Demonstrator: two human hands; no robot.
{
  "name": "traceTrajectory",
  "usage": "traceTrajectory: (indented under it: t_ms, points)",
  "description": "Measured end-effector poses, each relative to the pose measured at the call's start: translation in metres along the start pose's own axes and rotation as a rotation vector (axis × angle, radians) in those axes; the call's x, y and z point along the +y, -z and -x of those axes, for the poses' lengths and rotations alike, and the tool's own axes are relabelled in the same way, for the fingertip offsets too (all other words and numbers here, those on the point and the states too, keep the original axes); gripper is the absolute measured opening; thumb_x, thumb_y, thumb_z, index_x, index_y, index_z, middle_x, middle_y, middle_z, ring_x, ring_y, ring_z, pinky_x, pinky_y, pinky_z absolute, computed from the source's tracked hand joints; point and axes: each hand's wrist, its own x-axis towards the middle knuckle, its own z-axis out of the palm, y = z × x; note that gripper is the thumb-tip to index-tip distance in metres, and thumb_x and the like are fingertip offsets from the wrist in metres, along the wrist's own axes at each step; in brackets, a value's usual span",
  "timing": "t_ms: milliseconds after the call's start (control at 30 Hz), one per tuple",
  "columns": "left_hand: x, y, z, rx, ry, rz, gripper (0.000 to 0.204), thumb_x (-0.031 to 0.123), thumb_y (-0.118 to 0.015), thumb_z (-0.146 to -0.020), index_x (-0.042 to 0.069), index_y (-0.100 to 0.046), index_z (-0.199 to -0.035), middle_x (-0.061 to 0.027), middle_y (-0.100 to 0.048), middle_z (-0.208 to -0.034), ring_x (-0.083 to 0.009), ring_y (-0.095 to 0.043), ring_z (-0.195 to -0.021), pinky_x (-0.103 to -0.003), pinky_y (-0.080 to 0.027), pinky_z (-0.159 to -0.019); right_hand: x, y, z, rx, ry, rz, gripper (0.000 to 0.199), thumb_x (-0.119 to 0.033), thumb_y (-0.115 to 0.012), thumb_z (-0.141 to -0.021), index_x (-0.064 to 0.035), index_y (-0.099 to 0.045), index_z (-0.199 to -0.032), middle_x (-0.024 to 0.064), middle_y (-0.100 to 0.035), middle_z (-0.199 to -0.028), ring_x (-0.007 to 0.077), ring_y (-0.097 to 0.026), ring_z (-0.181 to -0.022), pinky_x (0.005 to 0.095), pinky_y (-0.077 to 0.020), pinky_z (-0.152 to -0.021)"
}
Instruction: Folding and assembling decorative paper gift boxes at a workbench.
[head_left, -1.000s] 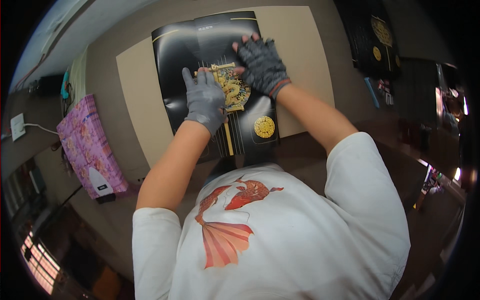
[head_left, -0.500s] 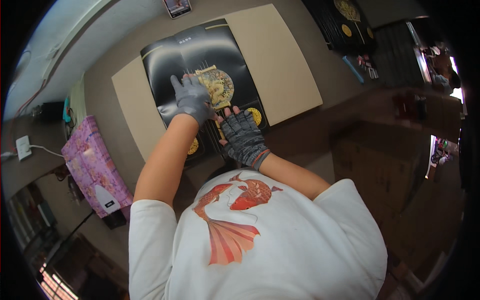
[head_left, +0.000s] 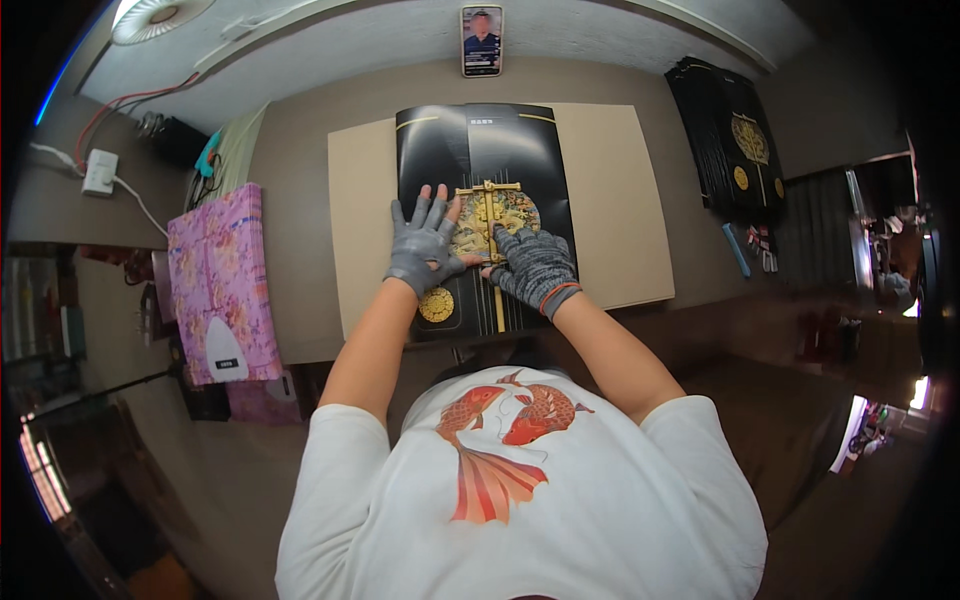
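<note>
A glossy black sheet with gold ornament [head_left: 487,160] lies flat on a tan board [head_left: 610,200] on the table. My left hand [head_left: 425,247], in a grey fingerless glove, presses flat on the sheet's left half with fingers spread. My right hand [head_left: 532,268], in a darker grey glove, rests on the sheet beside the gold centre strip [head_left: 497,300], its fingers pointing left toward the left hand. A round gold seal [head_left: 436,304] shows below the left hand. Neither hand grips anything.
A pink patterned bundle [head_left: 215,280] with a white iron-shaped thing [head_left: 226,352] lies at the left. A stack of black sheets [head_left: 733,140] sits at the far right. A phone [head_left: 481,40] stands at the back; a wall socket with cable [head_left: 99,172] is far left.
The view has swung so the sheet now lies straight. My right hand has moved up from the sheet's lower edge to its middle, beside the left hand, which stays pressed on the sheet.
</note>
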Motion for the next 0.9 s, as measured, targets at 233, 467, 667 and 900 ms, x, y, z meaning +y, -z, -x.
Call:
traceTrajectory:
  t_ms: [233,467,667,900]
  points:
    - [-0.008,-0.007,-0.003,0.034,-0.004,0.023,0.107,0.080,-0.048,-0.069,0.014,-0.023,-0.149,-0.0126,-0.017,-0.156,-0.0304,-0.008,-0.145,-0.064,-0.005,-0.109,0.004,0.012,0.004,-0.151,-0.137,0.006,0.092,-0.071,-0.063,-0.067,-0.0203,-0.042,-0.141,0.0167,-0.031,-0.147,0.0406,-0.027,-0.136,0.0559,-0.0223,-0.108]
    - [-0.005,0.010,0.004,-0.074,-0.009,-0.018,0.131,0.087,-0.056,-0.049,0.011,-0.021,-0.150,-0.0131,-0.015,-0.157,-0.0299,-0.007,-0.145,-0.063,-0.003,-0.110,0.036,-0.027,0.024,-0.100,-0.167,0.128,0.102,-0.078,-0.056,-0.068,-0.0278,-0.021,-0.150,0.0118,-0.011,-0.157,0.0411,-0.005,-0.143,0.0610,-0.0004,-0.110]
    - [-0.003,0.015,0.000,-0.096,-0.012,-0.006,0.132,0.085,-0.060,-0.049,0.008,-0.021,-0.149,-0.0148,-0.015,-0.156,-0.0305,-0.008,-0.145,-0.060,-0.003,-0.111,0.039,-0.025,0.025,-0.067,-0.176,0.078,0.100,-0.075,-0.058,-0.068,-0.0287,-0.023,-0.149,0.0102,-0.014,-0.157,0.0399,-0.007,-0.143,0.0593,-0.0026,-0.111]
    - [-0.002,0.004,-0.003,-0.153,0.017,0.066,0.136,0.080,-0.067,-0.047,0.005,-0.016,-0.149,-0.0191,-0.010,-0.156,-0.0316,-0.002,-0.146,-0.059,0.000,-0.112,0.035,-0.023,0.023,-0.079,-0.219,0.103,0.099,-0.077,-0.060,-0.066,-0.0305,-0.027,-0.148,0.0146,-0.013,-0.156,0.0400,-0.009,-0.143,0.0572,-0.0044,-0.112]
